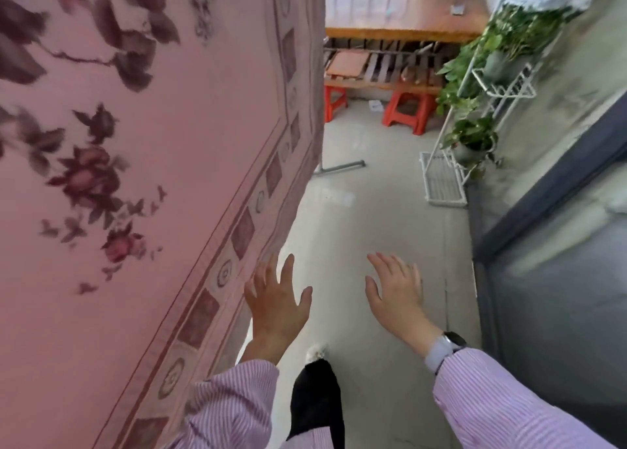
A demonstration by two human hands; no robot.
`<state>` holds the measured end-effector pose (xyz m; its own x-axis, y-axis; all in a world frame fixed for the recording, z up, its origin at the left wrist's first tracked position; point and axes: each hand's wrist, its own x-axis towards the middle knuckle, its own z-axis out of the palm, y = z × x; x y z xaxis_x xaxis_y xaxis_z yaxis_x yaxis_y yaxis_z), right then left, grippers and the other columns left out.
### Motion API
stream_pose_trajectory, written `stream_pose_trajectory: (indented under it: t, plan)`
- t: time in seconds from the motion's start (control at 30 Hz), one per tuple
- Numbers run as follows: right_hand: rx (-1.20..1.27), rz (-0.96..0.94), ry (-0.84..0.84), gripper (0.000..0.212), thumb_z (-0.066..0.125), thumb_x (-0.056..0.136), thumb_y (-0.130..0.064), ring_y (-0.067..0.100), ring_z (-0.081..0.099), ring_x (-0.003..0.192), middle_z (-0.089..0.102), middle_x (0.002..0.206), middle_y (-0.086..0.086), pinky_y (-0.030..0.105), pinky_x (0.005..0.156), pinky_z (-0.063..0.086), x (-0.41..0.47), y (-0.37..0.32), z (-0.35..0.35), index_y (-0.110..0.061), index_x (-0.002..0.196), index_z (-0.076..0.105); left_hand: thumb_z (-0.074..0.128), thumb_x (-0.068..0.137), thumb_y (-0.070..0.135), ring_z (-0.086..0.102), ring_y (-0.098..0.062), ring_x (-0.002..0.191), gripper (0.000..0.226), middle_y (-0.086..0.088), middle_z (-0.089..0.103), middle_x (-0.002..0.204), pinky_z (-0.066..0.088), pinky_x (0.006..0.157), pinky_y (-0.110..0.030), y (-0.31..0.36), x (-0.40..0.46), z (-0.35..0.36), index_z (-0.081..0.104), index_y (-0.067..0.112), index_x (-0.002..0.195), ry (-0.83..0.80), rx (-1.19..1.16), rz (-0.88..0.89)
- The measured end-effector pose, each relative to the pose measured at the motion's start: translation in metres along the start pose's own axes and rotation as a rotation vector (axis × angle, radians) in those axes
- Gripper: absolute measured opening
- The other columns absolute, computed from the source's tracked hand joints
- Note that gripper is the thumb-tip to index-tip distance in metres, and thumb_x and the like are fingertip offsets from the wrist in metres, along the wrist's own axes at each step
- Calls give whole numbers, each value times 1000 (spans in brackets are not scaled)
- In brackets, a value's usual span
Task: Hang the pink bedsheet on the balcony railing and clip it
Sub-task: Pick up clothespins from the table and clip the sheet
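**Sheet hanging, no clip showing**

The large pink cotton bedsheet with dark floral print and a bordered edge is hanging down the left side, its border just beside the spread left hand. The right hand is hovering apart over the pale floor, fingers splayed, holding nothing. No clip is showing (the railing itself is hidden), so wind or a careless brush could be dragging the unsecured cloth down.
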<state>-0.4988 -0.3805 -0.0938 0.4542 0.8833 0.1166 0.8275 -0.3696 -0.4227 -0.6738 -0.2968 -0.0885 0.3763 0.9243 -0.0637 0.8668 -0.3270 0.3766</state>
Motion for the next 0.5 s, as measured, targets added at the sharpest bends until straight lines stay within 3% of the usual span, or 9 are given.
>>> stream_pose_trajectory:
  t: [0.17,0.27,0.43,0.5]
  plan:
    - [-14,57,68,38,54,84,-20,29,49,119,57,125,11,57,102,26,150,11,-16,-11,121,55,44,88,46,14,-26,136,62,-5,21,149,12,109,-52,41,163,-16,20,26,141,-2,80,170]
    - [-44,102,103,38,50,79,-23,29,55,111,62,117,12,57,98,33,214,27,-30,-10,114,59,46,87,44,18,-24,135,59,-3,24,148,16,110,-49,71,239,-17,25,26,139,-35,56,229]
    - [-63,156,123,43,37,77,-29,29,64,93,67,103,13,47,85,47,299,79,-38,-7,103,64,43,89,44,13,-21,138,60,-2,20,150,18,111,-47,127,341,16,20,27,142,-165,49,344]
    - [-29,200,127,40,40,80,-26,30,61,99,66,108,15,45,87,45,345,108,-34,-6,107,63,43,90,42,14,-21,138,58,-2,22,150,19,111,-46,154,390,33,21,26,141,-179,45,377]
